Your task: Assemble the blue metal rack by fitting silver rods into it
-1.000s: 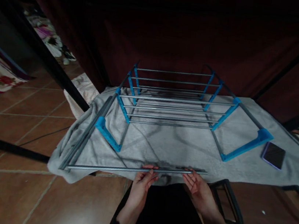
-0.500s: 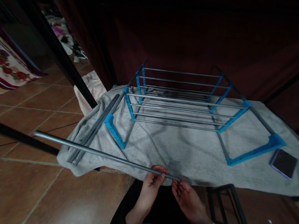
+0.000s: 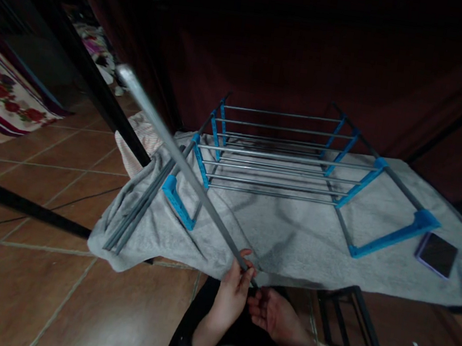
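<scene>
A long grey metal rod (image 3: 195,184) slants up and left from my hands, its far end raised above the cloth. My left hand (image 3: 234,291) is closed around it near the lower end. At that end, my right hand (image 3: 275,315) has curled fingers that seem to pinch the tip. Beyond them, a rack of metal bars and blue plastic brackets (image 3: 360,185) rests on a grey cloth (image 3: 300,234). Several loose rods (image 3: 140,209) lie on the cloth's left side, next to a blue bracket (image 3: 178,204) of the rack.
A phone (image 3: 436,254) lies on the cloth at the right. Below it stands a black metal frame (image 3: 358,322). Dark bars (image 3: 24,201) cross on the left above the tiled floor (image 3: 16,292). A dark red panel (image 3: 289,61) rises behind the rack.
The rod's far end has swung upward and away, from low on the left to a steep slant. Its near end and my right hand have moved slightly left and down.
</scene>
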Demonstrator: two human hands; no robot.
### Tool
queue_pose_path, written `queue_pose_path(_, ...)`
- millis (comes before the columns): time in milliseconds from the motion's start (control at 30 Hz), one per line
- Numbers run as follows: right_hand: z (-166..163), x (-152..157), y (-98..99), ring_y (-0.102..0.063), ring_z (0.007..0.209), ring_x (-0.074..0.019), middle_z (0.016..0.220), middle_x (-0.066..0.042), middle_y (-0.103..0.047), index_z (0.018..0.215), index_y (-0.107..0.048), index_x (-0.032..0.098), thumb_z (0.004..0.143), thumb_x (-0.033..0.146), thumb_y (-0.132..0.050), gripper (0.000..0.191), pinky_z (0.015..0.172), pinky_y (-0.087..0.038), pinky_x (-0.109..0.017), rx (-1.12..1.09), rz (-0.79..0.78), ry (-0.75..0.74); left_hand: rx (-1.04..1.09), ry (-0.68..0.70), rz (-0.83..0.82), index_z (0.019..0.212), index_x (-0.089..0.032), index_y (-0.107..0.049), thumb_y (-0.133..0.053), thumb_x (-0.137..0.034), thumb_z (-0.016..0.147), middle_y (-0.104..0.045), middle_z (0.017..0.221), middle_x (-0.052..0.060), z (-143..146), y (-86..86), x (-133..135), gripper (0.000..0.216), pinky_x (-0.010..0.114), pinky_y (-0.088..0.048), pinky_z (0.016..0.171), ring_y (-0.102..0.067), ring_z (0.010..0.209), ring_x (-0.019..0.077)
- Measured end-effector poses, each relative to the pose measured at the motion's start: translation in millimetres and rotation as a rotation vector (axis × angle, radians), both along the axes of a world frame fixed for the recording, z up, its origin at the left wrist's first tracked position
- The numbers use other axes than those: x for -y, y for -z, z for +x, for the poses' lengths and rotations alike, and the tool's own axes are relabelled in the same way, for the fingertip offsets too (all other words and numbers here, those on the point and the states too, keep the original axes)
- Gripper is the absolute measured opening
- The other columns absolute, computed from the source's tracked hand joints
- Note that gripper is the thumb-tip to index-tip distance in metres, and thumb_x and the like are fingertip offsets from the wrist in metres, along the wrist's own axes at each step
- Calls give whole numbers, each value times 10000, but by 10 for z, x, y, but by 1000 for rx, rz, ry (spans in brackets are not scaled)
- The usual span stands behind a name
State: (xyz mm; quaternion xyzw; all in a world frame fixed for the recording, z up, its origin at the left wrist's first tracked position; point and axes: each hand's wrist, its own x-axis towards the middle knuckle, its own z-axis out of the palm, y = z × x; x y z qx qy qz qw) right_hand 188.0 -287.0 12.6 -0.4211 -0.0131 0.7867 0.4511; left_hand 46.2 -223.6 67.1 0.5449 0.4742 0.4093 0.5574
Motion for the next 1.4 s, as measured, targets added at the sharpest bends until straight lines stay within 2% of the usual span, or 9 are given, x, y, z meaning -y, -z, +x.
queue_pose_path(167,96,-59,-123,-696,781,-174,860,-67,-748,857,-699,188,804,378,-733,200,753,-526,-298,87,120,62,-65,9,34,1157,-237,-671,-614,-333,908,-702,974,66,-61,-75,-39,273,334,-473,896,-654,907,216)
queue_pose_path(267,200,-115,-197,-699,848,-196,919,-77,-751,900,-709,189,802,386,-746,223,807,-526,-331,145,126,113,-124,0,68,1093,-241,-711,-597,-331,921,-728,976,88,-95,-47,-60,225,354,-461,937,-664,940,242)
queue_pose_path(400,328,-165,-246,-698,869,-214,948,-91,-757,927,-715,191,773,379,-774,250,820,-533,-355,187,146,198,-245,12,220,1081,-255,-733,-570,-281,928,-741,1021,101,-169,28,-113,226,367,-473,912,-669,977,267)
queue_pose_path(600,462,-237,-278,-708,854,-215,910,-84,-758,901,-715,191,705,304,-814,247,817,-547,-347,236,156,303,-564,91,445,1133,-266,-720,-471,-172,928,-737,985,94,-286,102,-170,336,405,-470,873,-653,918,271)
queue_pose_path(733,559,-259,-293,-716,909,-226,965,-74,-762,903,-710,215,711,300,-809,233,830,-556,-354,242,170,362,-702,174,462,1197,-261,-694,-402,-110,912,-723,1018,101,-336,98,-173,436,419,-455,909,-639,960,274)
queue_pose_path(933,731,-280,-340,-697,1006,-230,1023,-47,-754,890,-714,252,704,285,-799,208,946,-553,-407,242,216,494,-850,274,474,1228,-233,-690,-380,-31,848,-711,1083,127,-385,46,-194,530,440,-416,972,-625,1030,295)
queue_pose_path(1133,850,-288,-240,-681,1054,-218,1067,-48,-741,914,-732,245,716,256,-783,205,1034,-518,-413,324,191,543,-903,339,503,1276,-214,-661,-378,-8,830,-707,1130,127,-417,96,-226,567,426,-392,1013,-619,1046,280)
queue_pose_path(1400,928,-255,-56,-685,1076,-244,1060,-67,-751,858,-722,247,670,289,-843,227,1064,-498,-466,381,176,613,-860,262,536,1206,-237,-700,-421,-20,864,-710,1088,110,-541,253,-353,492,406,-397,1014,-637,1013,269)
